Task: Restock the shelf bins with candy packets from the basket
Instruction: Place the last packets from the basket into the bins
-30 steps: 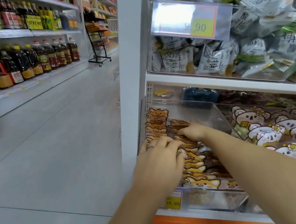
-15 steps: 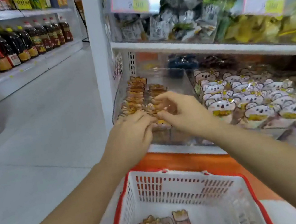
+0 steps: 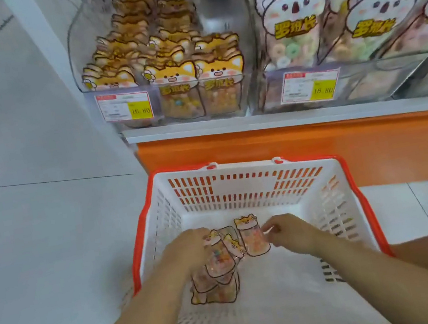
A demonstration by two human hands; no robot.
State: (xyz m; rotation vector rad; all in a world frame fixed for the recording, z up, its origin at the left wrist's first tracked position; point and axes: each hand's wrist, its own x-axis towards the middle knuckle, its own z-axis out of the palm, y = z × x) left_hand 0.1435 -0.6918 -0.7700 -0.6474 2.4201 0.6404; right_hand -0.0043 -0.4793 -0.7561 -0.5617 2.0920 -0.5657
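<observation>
- Two bare forearms reach down into the basket (image 3: 145, 228): white slotted plastic with a red rim, sitting on the pale floor (image 3: 36, 232) right in front of the shelf.
- The left hand (image 3: 186, 251) has its fingers curled over the top of a bunch of packets (image 3: 219, 275) and grips it.
- The bunch is clear bags with orange fox heads and coloured candy inside. They overlap, so the count is unclear.
- The bunch lies on the basket bottom, left of centre, with its lower ends fanned toward the near wall.
- The right hand (image 3: 289, 235) pinches the right edge of a single packet (image 3: 252, 240) between thumb and fingertips.
- The single packet has the same fox design and is just beside the bunch, head end toward the shelf. Whether the two touch, I cannot tell.
- Past the basket is an orange base panel (image 3: 290, 155), with the white shelf edge (image 3: 257, 121) above it.
- On the shelf, the left bin (image 3: 75, 52) is clear plastic and packed with fox packets (image 3: 169, 75).
- These stand upright in rows running front to back, the front row against the front wall.
- A price tag (image 3: 124, 108) on that wall reads 16.80.
- The right bin (image 3: 253, 43), also clear, is just beside the left one.
- It holds koala packets (image 3: 294, 23): bigger bags of pastel ring candy, leaning back.
- A second tag (image 3: 310, 85) also reads 16.80.
</observation>
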